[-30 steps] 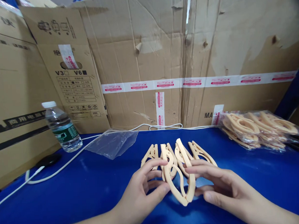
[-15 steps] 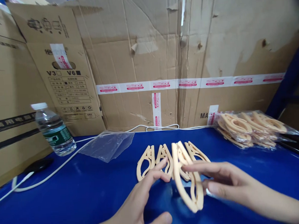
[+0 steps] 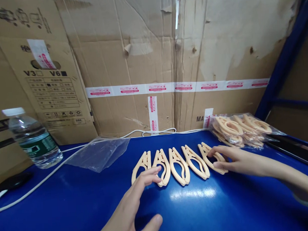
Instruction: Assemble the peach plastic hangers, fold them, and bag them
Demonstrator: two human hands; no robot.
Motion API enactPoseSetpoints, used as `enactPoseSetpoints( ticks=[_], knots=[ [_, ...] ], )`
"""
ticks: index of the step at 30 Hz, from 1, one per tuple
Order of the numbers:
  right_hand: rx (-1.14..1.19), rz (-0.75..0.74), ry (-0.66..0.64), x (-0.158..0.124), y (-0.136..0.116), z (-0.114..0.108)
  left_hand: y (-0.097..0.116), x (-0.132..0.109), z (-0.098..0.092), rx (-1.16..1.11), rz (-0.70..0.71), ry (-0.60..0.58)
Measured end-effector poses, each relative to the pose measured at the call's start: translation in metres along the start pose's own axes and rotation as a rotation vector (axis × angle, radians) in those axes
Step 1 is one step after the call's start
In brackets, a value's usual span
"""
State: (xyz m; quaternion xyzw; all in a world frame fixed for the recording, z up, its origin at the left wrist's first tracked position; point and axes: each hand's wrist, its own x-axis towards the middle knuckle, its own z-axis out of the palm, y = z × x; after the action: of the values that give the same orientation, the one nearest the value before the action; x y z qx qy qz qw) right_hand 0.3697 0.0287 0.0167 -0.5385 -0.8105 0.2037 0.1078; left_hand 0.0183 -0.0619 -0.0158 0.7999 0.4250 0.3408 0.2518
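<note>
Several beige plastic folding hangers lie folded in a fanned row on the blue tabletop. At the right end is a hanger (image 3: 205,150) that my right hand (image 3: 230,159) grips by its right side between thumb and fingers. My left hand (image 3: 134,202) is open, thumb spread from the fingers, and its fingertips reach over the lower part of the second hanger (image 3: 164,159) from the left. Contact there cannot be made out. It partly hides the leftmost hanger (image 3: 145,159). The middle hanger (image 3: 175,162) and the one right of it (image 3: 193,158) lie untouched.
A clear bag of more hangers (image 3: 237,128) sits at the back right beside a dark flat device (image 3: 295,153). An empty plastic bag (image 3: 99,154), a white cable (image 3: 76,155), a water bottle (image 3: 35,142) and a black object (image 3: 13,183) are left. Cardboard (image 3: 130,65) stands behind.
My right hand has moved right and lowered the raised hanger onto the table at the row's right end. My left hand stays open near the left hangers. The view has shifted right.
</note>
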Motion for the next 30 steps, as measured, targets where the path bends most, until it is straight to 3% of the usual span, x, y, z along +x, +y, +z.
enactPoseSetpoints(
  ticks=[7, 11, 15, 17, 20, 26, 30],
  knots=[
    [-0.111, 0.006, -0.02, -0.007, -0.002, 0.006, -0.008, 0.0, 0.01, 0.12, 0.08, 0.136],
    [-0.188, -0.049, 0.111, -0.012, -0.014, 0.006, -0.006, 0.002, 0.004, 0.285, 0.106, 0.136],
    [-0.205, -0.182, 0.146, -0.019, -0.036, 0.025, -0.001, 0.006, -0.001, 0.493, 0.138, 0.013],
    [-0.21, -0.261, 0.12, -0.022, -0.043, 0.04, -0.001, 0.008, 0.004, 0.578, 0.129, -0.052],
    [-0.208, -0.334, 0.076, -0.021, -0.049, 0.058, -0.011, 0.012, 0.02, 0.673, 0.071, -0.042],
    [-0.17, -0.299, -0.02, -0.009, -0.053, 0.059, -0.049, 0.029, 0.037, 0.658, 0.005, -0.197],
    [-0.136, -0.325, 0.003, 0.01, -0.045, 0.06, -0.046, 0.044, 0.029, 0.645, -0.038, -0.235]
  ],
)
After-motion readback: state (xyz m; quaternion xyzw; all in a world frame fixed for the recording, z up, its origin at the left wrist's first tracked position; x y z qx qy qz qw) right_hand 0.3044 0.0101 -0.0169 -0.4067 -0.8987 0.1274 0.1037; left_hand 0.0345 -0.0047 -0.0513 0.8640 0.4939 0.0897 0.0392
